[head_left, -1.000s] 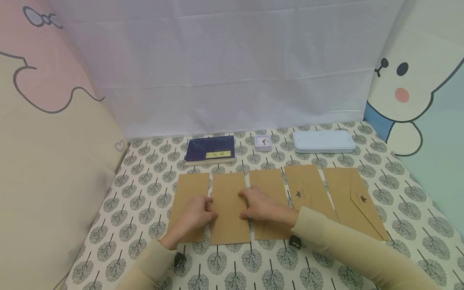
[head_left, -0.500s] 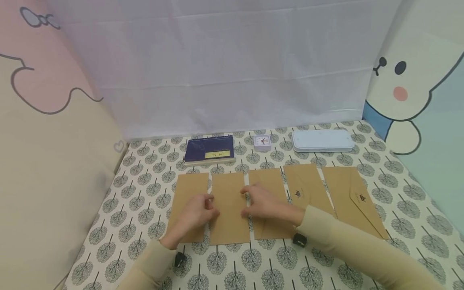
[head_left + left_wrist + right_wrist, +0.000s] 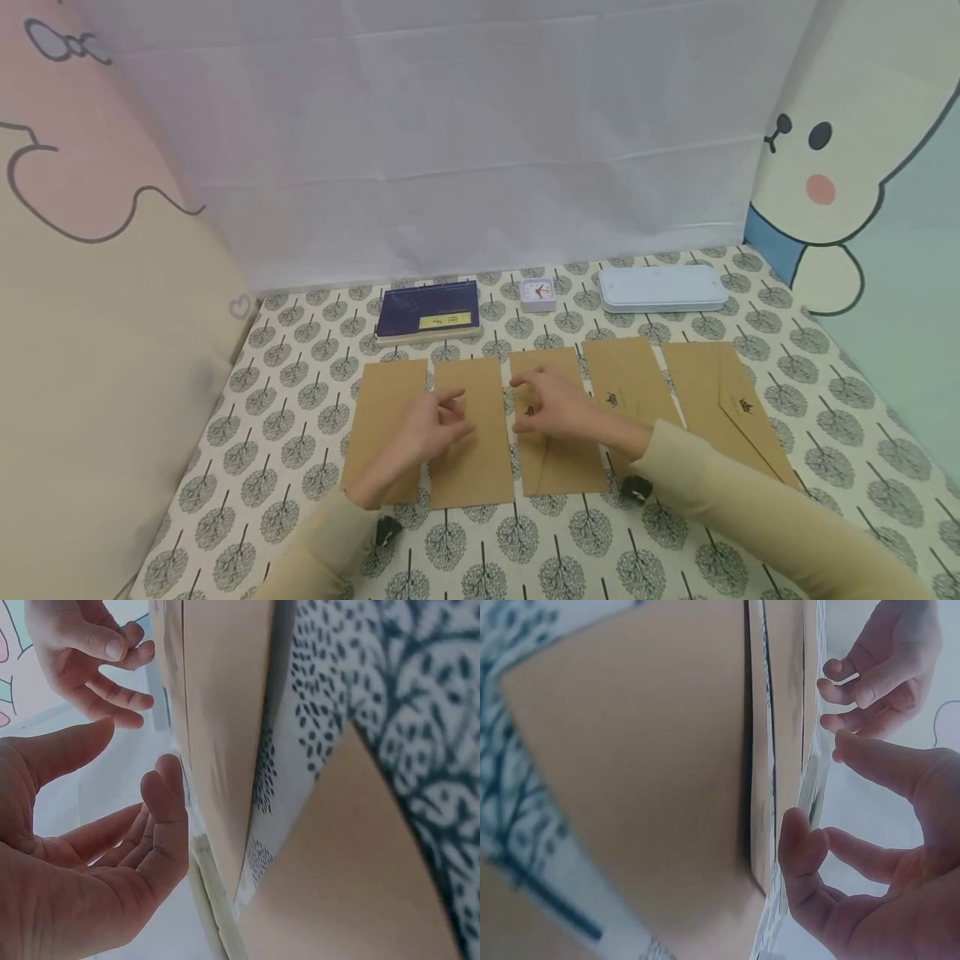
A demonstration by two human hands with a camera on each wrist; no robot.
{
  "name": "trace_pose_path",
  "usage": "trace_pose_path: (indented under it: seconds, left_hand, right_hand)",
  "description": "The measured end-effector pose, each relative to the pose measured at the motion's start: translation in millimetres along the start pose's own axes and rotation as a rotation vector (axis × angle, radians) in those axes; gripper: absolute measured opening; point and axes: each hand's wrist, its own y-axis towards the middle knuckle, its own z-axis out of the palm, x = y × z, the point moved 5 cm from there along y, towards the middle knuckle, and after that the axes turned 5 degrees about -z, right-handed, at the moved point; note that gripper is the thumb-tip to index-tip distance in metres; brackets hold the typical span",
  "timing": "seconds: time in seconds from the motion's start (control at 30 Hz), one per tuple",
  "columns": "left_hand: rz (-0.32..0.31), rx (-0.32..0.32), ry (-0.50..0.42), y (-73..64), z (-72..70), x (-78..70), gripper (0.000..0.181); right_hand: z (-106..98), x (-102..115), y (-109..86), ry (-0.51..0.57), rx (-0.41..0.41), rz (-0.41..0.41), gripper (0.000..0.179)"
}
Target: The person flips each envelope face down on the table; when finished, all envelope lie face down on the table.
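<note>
Several kraft-paper envelopes lie in a row on the cloth. My left hand (image 3: 426, 429) hovers over the gap between the leftmost envelope (image 3: 386, 387) and the second envelope (image 3: 480, 471), thumb and fingers bent and parted, holding nothing. Over the third envelope (image 3: 570, 475), flap side up, my right hand (image 3: 558, 407) likewise has its fingers bent apart around air. In the left wrist view a gap shows between the left hand's thumb and fingertips (image 3: 161, 795); the right wrist view shows the same for the right hand (image 3: 907, 877).
Further right lie a fourth envelope (image 3: 624, 367) and a fifth envelope (image 3: 697, 383), each with a dark crown print. Behind the row stand a dark blue book (image 3: 420, 304), a small square clock (image 3: 537, 295) and a pale flat case (image 3: 662, 288). A white curtain (image 3: 480, 133) hangs behind.
Both hands have shifted: the left up and rightward over the second envelope's edge, the right away from the second envelope to above the third. The envelopes stay in place.
</note>
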Motion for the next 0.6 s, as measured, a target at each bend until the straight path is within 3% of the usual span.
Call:
trace_pose_path:
  seconds: [0.27,0.6]
  left_hand:
    - [0.046,0.047,-0.069,3.5,9.1,-12.7,0.058]
    - [0.086,0.064,-0.036,6.9,15.5,-21.1,0.053]
  right_hand:
    - [-12.7,-16.3,-9.0,-0.013,-0.007,0.002,0.071]
    - [-30.9,-37.1,-20.1,-0.001,-0.022,0.027,0.074]
